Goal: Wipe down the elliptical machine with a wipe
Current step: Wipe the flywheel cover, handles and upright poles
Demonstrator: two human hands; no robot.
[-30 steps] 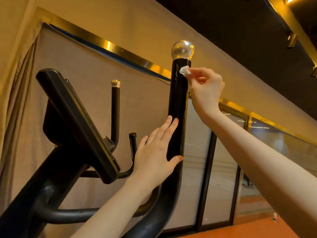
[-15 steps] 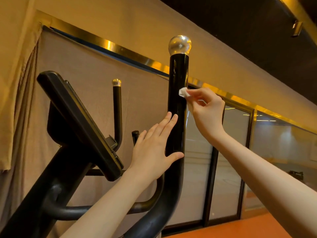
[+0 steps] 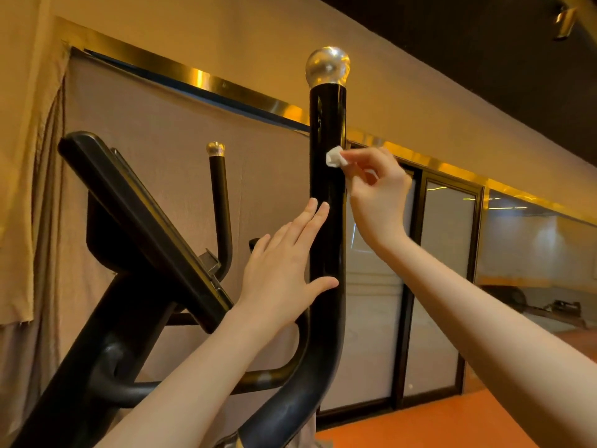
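The elliptical's near black handlebar (image 3: pixel 327 124) rises upright in the middle of the view and ends in a silver ball cap (image 3: pixel 327 66). My right hand (image 3: pixel 378 195) pinches a small white wipe (image 3: pixel 335 157) and holds it against the bar's right side, about halfway up the straight part. My left hand (image 3: pixel 284 270) lies flat with straight fingers against the left side of the same bar, below the wipe, thumb across its front.
The tilted black console (image 3: pixel 142 221) is on the left, with the far handlebar (image 3: pixel 219 202) behind it. A beige curtain (image 3: pixel 29 189) hangs at the left. Glass doors (image 3: pixel 445 286) and orange floor (image 3: pixel 420 425) lie to the right.
My right hand has slid the wipe down the bar from just under the silver cap to mid-bar. My left hand has stayed flat on the bar.
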